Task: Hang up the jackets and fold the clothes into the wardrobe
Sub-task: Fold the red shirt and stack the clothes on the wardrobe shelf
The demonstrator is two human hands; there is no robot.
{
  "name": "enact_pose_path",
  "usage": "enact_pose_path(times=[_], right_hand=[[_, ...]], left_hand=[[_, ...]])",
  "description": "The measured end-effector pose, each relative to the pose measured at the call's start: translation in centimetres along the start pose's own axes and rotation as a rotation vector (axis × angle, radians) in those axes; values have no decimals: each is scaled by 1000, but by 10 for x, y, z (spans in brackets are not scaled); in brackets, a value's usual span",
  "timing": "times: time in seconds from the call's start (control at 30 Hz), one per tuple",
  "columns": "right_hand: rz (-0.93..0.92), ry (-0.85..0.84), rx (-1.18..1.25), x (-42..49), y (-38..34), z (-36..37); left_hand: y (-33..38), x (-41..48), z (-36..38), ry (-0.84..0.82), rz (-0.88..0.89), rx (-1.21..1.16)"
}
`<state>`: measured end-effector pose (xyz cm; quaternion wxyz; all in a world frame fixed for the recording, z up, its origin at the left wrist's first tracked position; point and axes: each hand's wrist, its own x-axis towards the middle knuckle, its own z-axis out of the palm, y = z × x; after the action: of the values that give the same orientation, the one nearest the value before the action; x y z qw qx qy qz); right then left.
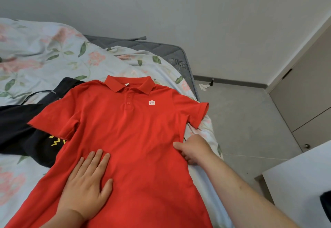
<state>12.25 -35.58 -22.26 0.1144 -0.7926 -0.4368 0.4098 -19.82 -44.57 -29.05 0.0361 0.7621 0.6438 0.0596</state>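
Red cotton-like fabric is filling the middle of the head view: a red polo shirt (136, 129) is lying face up and spread flat on a floral bedcover (53, 52), its collar pointing away from the person and its hem running out of the bottom of the frame. A small white logo patch (151, 102) is showing on the chest beside the buttoned placket. Both short sleeves are lying out to the sides.

The left hand (87, 179) is resting palm down on the lower front of the shirt, fingers straight and slightly spread, pressing the cloth against the bed. The right hand (194, 149) is gripping the side edge of the shirt on the person's right, just below the sleeve, with the thumb lying on top of the fabric and the other fingers curling under the seam.

A black garment (21, 129) with a yellow zigzag print (56, 140) is lying crumpled on the bedcover to the left, partly tucked under the shirt's sleeve and shoulder. Beyond the bedcover a grey mattress (161, 50) is showing at the far corner of the bed, against the wall.

To the right the floor (241, 116) is running back to beige cabinet doors (308, 105), and a white surface (295, 183) is jutting in at the lower right.
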Motion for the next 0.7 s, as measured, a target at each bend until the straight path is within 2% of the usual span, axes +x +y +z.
enact_pose_path(times=[0.07,0.17,0.23,0.37,0.47,0.63,0.7], right_hand=[[-95,117,-311,-9,6,9],[-133,146,-309,-17,18,16],[-119,72,-131,-16,26,14],[134,-153,570,-18,36,-13],[265,-283,761,-24,42,-22],[182,-261,496,-18,17,-17],[81,-126,443,-8,1,-11]], left_hand=[[0,0,-1,-2,-3,6],[0,0,-1,0,-5,17],[1,-1,0,-2,-8,14],[0,0,0,6,-8,11],[0,0,1,0,-6,5],[1,0,0,18,-13,-9],[0,-1,1,19,-8,-9]])
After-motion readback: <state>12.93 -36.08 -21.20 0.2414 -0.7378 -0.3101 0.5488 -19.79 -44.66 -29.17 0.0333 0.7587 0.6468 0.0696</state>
